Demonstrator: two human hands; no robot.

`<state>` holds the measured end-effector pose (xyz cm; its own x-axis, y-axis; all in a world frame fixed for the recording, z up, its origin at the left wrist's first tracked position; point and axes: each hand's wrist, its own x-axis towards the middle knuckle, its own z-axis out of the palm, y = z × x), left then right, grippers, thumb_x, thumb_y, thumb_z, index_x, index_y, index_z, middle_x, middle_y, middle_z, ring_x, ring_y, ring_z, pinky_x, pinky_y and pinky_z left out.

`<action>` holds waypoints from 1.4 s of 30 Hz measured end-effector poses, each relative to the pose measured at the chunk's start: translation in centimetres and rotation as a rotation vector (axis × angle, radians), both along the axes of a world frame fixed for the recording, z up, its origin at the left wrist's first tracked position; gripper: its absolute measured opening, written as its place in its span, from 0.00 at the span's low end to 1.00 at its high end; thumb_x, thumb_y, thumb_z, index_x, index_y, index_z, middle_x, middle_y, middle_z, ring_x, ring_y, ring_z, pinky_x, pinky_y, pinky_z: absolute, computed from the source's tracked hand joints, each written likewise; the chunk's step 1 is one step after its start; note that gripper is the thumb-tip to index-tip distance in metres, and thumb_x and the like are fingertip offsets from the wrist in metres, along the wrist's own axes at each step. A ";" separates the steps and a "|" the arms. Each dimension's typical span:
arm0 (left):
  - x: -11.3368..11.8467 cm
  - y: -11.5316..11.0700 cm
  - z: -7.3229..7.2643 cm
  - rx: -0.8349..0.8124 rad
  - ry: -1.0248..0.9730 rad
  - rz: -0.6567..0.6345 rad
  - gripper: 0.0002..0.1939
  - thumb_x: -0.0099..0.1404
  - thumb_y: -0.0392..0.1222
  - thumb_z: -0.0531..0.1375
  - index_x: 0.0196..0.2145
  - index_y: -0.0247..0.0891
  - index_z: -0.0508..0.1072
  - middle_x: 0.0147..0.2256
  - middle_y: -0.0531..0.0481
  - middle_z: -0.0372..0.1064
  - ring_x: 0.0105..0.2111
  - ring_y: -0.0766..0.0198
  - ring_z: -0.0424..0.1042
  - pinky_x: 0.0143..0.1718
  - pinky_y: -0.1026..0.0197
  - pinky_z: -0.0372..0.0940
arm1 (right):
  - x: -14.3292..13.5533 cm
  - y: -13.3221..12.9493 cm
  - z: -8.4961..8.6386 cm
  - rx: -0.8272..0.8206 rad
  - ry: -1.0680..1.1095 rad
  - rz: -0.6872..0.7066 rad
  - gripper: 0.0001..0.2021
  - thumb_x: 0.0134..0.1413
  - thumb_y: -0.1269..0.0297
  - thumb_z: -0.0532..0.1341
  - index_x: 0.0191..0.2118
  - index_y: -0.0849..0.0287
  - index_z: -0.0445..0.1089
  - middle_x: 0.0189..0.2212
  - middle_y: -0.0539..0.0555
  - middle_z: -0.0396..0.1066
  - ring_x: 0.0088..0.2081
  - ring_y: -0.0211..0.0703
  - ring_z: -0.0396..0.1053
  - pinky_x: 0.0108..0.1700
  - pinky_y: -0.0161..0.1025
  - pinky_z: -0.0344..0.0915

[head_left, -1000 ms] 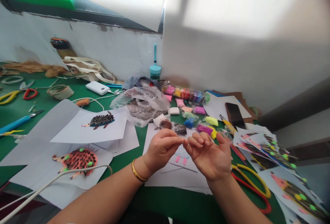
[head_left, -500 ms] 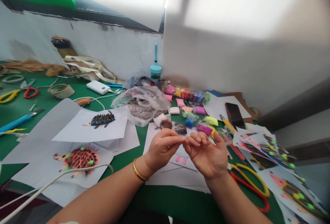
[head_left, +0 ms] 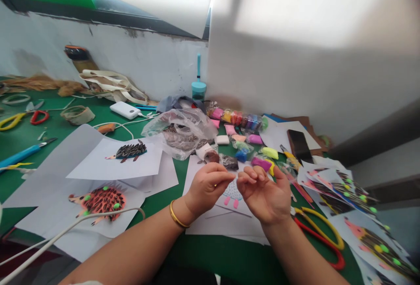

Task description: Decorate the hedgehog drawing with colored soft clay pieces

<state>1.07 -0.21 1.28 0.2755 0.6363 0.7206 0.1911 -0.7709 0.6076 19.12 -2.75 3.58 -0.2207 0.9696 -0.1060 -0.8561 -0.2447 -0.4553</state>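
Note:
My left hand (head_left: 210,186), with a gold bracelet on its wrist, is closed in a pinch above a white sheet (head_left: 200,223); what it holds, if anything, is too small to make out. Just to its right, my right hand (head_left: 264,193) is turned palm up with its fingers curled and its thumb apart. A small gap separates the fingertips of both hands. Between and beneath them shows a light blue dotted shape (head_left: 232,190) with pink feet on the sheet.
Clay packets (head_left: 260,163) and a plastic bag of seeds (head_left: 180,138) lie beyond the hands. Hedgehog pictures (head_left: 101,202) are at the left, more (head_left: 370,237) at the right. Red and yellow scissors (head_left: 320,237) lie beside my right forearm. A phone (head_left: 298,145) rests behind.
The fingertips of my two hands have moved slightly apart, and more of the blue dotted shape shows between them.

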 end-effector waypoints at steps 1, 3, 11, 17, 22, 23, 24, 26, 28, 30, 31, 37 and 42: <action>0.0 0.1 0.0 -0.006 -0.003 0.002 0.08 0.66 0.34 0.62 0.42 0.39 0.79 0.35 0.47 0.72 0.36 0.65 0.72 0.38 0.63 0.70 | 0.0 0.0 0.1 -0.006 0.009 -0.011 0.19 0.55 0.48 0.59 0.22 0.55 0.60 0.26 0.48 0.59 0.29 0.36 0.61 0.43 0.40 0.73; -0.1 0.2 -0.1 -0.013 -0.008 0.010 0.08 0.66 0.34 0.61 0.42 0.39 0.79 0.35 0.47 0.72 0.36 0.65 0.72 0.38 0.63 0.70 | 0.1 0.0 0.2 -0.022 0.036 -0.015 0.18 0.55 0.49 0.59 0.22 0.55 0.60 0.26 0.47 0.59 0.29 0.36 0.61 0.45 0.41 0.73; -0.1 0.3 -0.2 -0.007 -0.020 0.037 0.09 0.66 0.33 0.61 0.43 0.40 0.78 0.35 0.47 0.71 0.35 0.65 0.71 0.37 0.62 0.69 | -0.1 -0.4 0.7 -0.029 0.079 0.010 0.18 0.54 0.52 0.60 0.22 0.56 0.58 0.25 0.46 0.59 0.29 0.36 0.61 0.52 0.48 0.71; -0.3 0.4 -0.2 0.026 -0.026 0.028 0.11 0.66 0.32 0.62 0.44 0.40 0.78 0.36 0.48 0.71 0.36 0.66 0.71 0.38 0.63 0.69 | 0.1 -0.3 0.9 -0.012 0.081 0.001 0.17 0.53 0.52 0.61 0.22 0.55 0.58 0.26 0.46 0.60 0.30 0.36 0.62 0.55 0.51 0.69; -0.2 0.4 -0.1 0.019 -0.022 0.020 0.10 0.66 0.33 0.62 0.44 0.40 0.78 0.36 0.47 0.71 0.36 0.65 0.71 0.38 0.62 0.69 | 0.2 -0.3 1.0 -0.009 0.062 -0.006 0.17 0.52 0.52 0.61 0.23 0.56 0.59 0.26 0.46 0.59 0.29 0.36 0.61 0.53 0.50 0.70; -0.2 0.3 -0.1 -0.002 -0.027 0.020 0.09 0.66 0.33 0.62 0.43 0.39 0.78 0.36 0.47 0.72 0.36 0.65 0.71 0.38 0.62 0.69 | 0.2 -0.3 1.0 -0.004 0.049 -0.005 0.17 0.53 0.52 0.61 0.23 0.56 0.59 0.26 0.46 0.59 0.29 0.36 0.61 0.53 0.49 0.71; 0.0 0.3 0.0 -0.032 -0.031 0.021 0.07 0.66 0.34 0.61 0.41 0.39 0.78 0.36 0.47 0.72 0.36 0.65 0.71 0.38 0.62 0.68 | 0.2 -0.3 0.9 0.005 0.028 -0.004 0.17 0.53 0.51 0.61 0.23 0.55 0.59 0.26 0.46 0.59 0.29 0.36 0.61 0.52 0.48 0.71; 0.2 0.2 0.0 -0.116 -0.044 0.026 0.05 0.66 0.35 0.62 0.38 0.39 0.77 0.34 0.48 0.72 0.36 0.65 0.71 0.39 0.61 0.68 | 0.3 -0.3 0.9 0.031 -0.039 -0.007 0.18 0.55 0.49 0.60 0.23 0.55 0.60 0.26 0.46 0.60 0.30 0.36 0.62 0.49 0.45 0.72; 0.5 0.1 -0.1 -0.261 -0.111 0.023 0.03 0.65 0.36 0.62 0.38 0.38 0.75 0.33 0.49 0.71 0.34 0.65 0.71 0.38 0.61 0.68 | 0.2 -0.2 0.7 0.054 -0.135 -0.021 0.19 0.57 0.48 0.58 0.22 0.55 0.62 0.27 0.47 0.60 0.30 0.37 0.62 0.44 0.42 0.72; 0.8 0.1 -0.2 -0.444 -0.237 -0.026 0.07 0.64 0.38 0.62 0.41 0.38 0.71 0.32 0.51 0.70 0.32 0.66 0.70 0.36 0.62 0.67 | -0.1 -0.1 0.4 0.075 -0.246 -0.058 0.17 0.58 0.52 0.59 0.23 0.56 0.64 0.28 0.47 0.61 0.30 0.36 0.62 0.41 0.39 0.71; 0.9 0.1 -0.2 -0.528 -0.306 -0.067 0.10 0.64 0.39 0.62 0.43 0.39 0.69 0.31 0.51 0.69 0.32 0.66 0.71 0.35 0.62 0.68 | -0.3 -0.1 0.1 0.089 -0.306 -0.085 0.15 0.57 0.55 0.61 0.24 0.56 0.65 0.29 0.47 0.61 0.31 0.35 0.62 0.40 0.38 0.70; 0.9 0.4 -0.1 -0.728 -0.475 -0.199 0.14 0.66 0.44 0.61 0.46 0.38 0.66 0.30 0.53 0.67 0.32 0.66 0.71 0.37 0.60 0.67 | -1.1 0.0 -2.4 0.138 -0.661 -0.215 0.07 0.54 0.59 0.67 0.32 0.55 0.71 0.32 0.47 0.65 0.33 0.35 0.63 0.39 0.34 0.65; 0.8 0.5 -0.1 -0.752 -0.436 -0.177 0.16 0.66 0.48 0.61 0.47 0.37 0.68 0.26 0.57 0.61 0.26 0.70 0.64 0.30 0.65 0.63 | -0.8 0.0 -3.6 0.246 -0.875 -0.237 0.08 0.57 0.56 0.65 0.35 0.54 0.71 0.35 0.48 0.67 0.36 0.37 0.65 0.41 0.36 0.64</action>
